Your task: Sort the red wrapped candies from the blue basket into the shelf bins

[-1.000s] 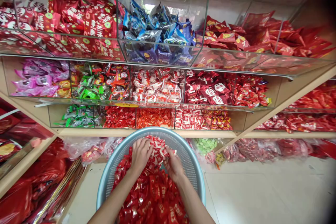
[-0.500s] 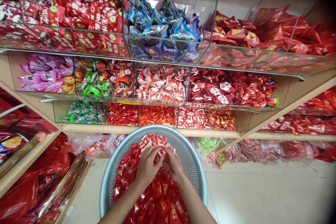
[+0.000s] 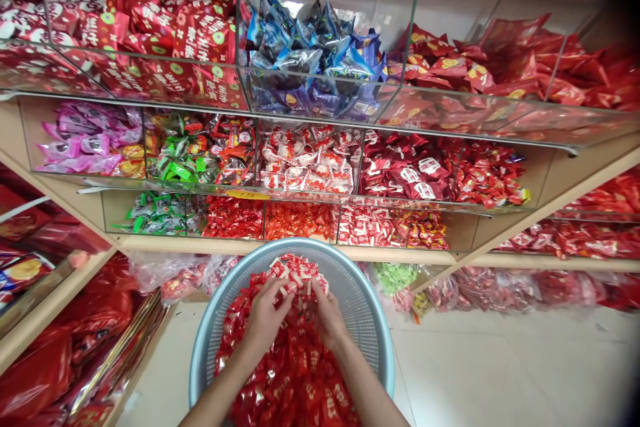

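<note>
Across the view stands one glass-fronted shelf unit (image 3: pixel 345 255), three tiers visible. Its top tier holds heaps of large red bags (image 3: pixel 207 30) on both sides of one heap of blue bags (image 3: pixel 305 47). Clear dividers part the middle tier into pink packets (image 3: pixel 93 137), mixed green and red ones, white-and-red packets (image 3: pixel 310 160), and dark red packets (image 3: pixel 415 170) next to brighter red. The bottom tier has green, red, orange-red, red-and-white and red-yellow sweets, too overlapped to count.

Below the bottom tier is one round blue-grey basket (image 3: pixel 201 327), heaped with red packets (image 3: pixel 300 380); a smaller pile of red-and-white packets (image 3: pixel 295 268) lies on them at the far side. Two hands reach inside. The left hand (image 3: pixel 265 313) is half open, fingers bent and thumb apart, at the pile's near-left edge. The right hand (image 3: pixel 329 313) is partly curled at its right edge; whether either grips a packet, I cannot tell. One yellow label (image 3: pixel 247 194) sits on the middle tier's front edge.
</note>
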`<state>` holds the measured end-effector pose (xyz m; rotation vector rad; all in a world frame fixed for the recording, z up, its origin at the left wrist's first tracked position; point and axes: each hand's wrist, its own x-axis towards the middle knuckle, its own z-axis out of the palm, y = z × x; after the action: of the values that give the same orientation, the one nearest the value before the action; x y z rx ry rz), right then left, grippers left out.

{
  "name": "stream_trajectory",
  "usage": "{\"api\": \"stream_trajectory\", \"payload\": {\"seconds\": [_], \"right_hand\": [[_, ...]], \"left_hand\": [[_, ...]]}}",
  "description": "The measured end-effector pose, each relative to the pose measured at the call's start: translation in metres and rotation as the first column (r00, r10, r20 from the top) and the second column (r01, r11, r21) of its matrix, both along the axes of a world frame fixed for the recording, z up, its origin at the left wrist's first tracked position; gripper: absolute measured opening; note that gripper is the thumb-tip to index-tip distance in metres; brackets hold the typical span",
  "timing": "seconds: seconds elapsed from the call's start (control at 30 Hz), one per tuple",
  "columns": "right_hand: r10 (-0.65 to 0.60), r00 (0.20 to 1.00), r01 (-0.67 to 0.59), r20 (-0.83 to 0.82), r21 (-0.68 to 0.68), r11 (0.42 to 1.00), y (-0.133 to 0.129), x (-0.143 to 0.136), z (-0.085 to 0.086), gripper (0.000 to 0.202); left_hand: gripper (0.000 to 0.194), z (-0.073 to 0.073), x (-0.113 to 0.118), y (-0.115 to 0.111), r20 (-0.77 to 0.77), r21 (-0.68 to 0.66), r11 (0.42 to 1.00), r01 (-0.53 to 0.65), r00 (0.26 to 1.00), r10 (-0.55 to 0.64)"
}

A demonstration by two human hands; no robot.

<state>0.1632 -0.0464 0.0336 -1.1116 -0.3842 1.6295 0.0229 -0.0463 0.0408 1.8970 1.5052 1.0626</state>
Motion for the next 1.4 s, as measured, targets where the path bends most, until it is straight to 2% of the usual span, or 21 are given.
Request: {"api": "stream_trajectory", "payload": {"seconds": [0.1, 0.2, 0.37, 0.63, 0.77, 0.97, 1.2, 1.4], "right_hand": [[-0.013, 1.000, 0.013, 0.004, -0.008, 1.000, 0.000, 0.001, 0.004, 0.036], [-0.009, 1.000, 0.009, -0.004, -0.011, 1.000, 0.000, 0.001, 0.007, 0.035], [-0.011, 1.000, 0.011, -0.007, -0.008, 1.000, 0.000, 0.002, 0.009, 0.035], [-0.027, 1.000, 0.027, 0.008, -0.019, 0.999, 0.000, 0.004, 0.006, 0.039], [-0.033, 0.999, 0.033, 0.017, -0.024, 0.999, 0.001, 0.005, 0.006, 0.039], [-0.031, 0.999, 0.032, 0.020, -0.035, 0.999, 0.002, 0.004, 0.002, 0.037], [-0.020, 0.999, 0.020, 0.026, -0.015, 1.000, 0.001, 0.004, 0.002, 0.037], [-0.020, 1.000, 0.020, -0.004, -0.017, 1.000, 0.001, 0.004, 0.002, 0.035]], "left_hand": [[0.023, 0.002, -0.027, 0.012, -0.069, 0.033, 0.995, -0.096, 0.993, 0.098], [0.024, 0.002, -0.047, 0.022, -0.241, 0.138, 0.978, -0.158, 0.952, 0.188], [0.022, -0.007, -0.047, 0.030, -0.409, 0.244, 0.952, -0.187, 0.870, 0.276], [0.019, -0.016, -0.029, 0.032, -0.484, 0.186, 0.976, -0.112, 0.854, 0.190], [0.018, -0.013, -0.035, 0.028, -0.514, 0.191, 0.977, -0.098, 0.838, 0.184], [0.026, -0.008, -0.048, 0.023, -0.609, 0.081, 0.995, -0.060, 0.787, 0.097], [0.023, -0.002, -0.042, 0.026, -0.660, 0.045, 0.999, -0.031, 0.749, 0.053], [0.021, -0.004, -0.038, 0.026, -0.671, 0.084, 0.996, -0.042, 0.737, 0.088]]}}
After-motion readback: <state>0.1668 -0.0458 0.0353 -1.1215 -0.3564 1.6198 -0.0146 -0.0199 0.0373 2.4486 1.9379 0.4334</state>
